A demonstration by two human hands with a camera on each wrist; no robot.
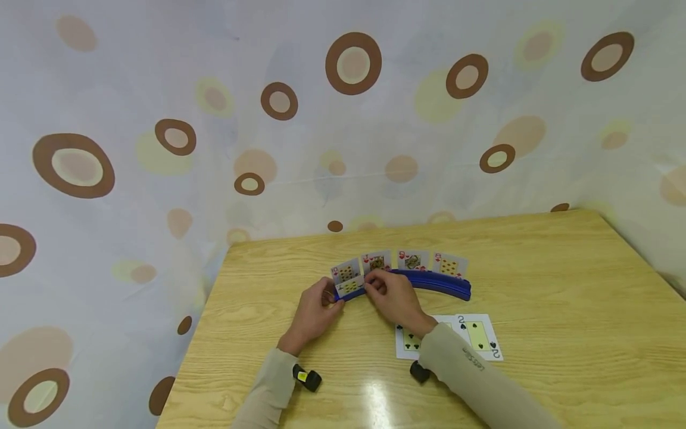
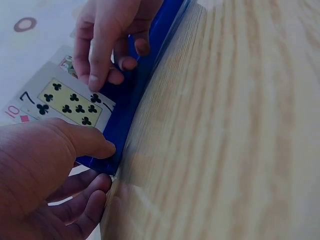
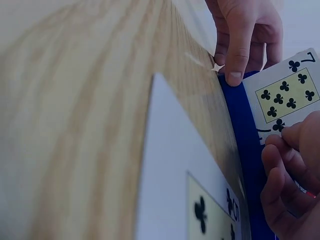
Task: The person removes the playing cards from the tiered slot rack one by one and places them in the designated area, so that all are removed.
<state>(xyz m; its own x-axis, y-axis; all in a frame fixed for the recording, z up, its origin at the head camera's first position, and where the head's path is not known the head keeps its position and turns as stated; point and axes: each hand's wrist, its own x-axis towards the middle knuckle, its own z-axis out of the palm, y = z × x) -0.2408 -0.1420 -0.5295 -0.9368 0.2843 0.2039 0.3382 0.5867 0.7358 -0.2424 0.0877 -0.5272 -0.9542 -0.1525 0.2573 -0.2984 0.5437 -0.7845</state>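
A curved blue card holder (image 1: 436, 282) stands on the table with a back row of cards. In front of the ten of diamonds (image 1: 345, 271), the seven of clubs (image 2: 70, 102) leans at the holder's left end. My left hand (image 1: 313, 310) grips that end, its thumb on the front face and the other fingers curled behind. The right hand (image 1: 393, 298) pinches the seven of clubs by its lower right corner, between thumb and fingertips, with the lower edge at the holder's slot.
Two red face cards (image 1: 377, 261) (image 1: 412, 260) and an eight of diamonds (image 1: 450, 265) stand farther along the holder. On the wooden table (image 1: 579, 333) lie a two of spades (image 1: 482, 336) and a clubs card (image 3: 175, 175), partly under the right forearm. A patterned cloth (image 1: 300, 143) hangs behind.
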